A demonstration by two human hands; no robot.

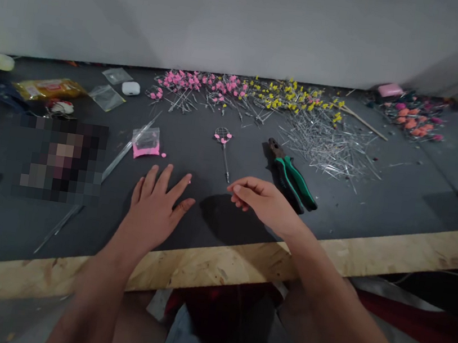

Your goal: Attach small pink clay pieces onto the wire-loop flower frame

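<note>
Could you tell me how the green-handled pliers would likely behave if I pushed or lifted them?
The green-handled pliers lie flat on the dark table, so they would probably slide rather than roll. Metal jaws suggest they are stiff and fairly heavy for their size. The handles look rubbery, so likely not slippery.

Single head-worn view, looking forward and down, close over dark table (pixel 214 152)
</note>
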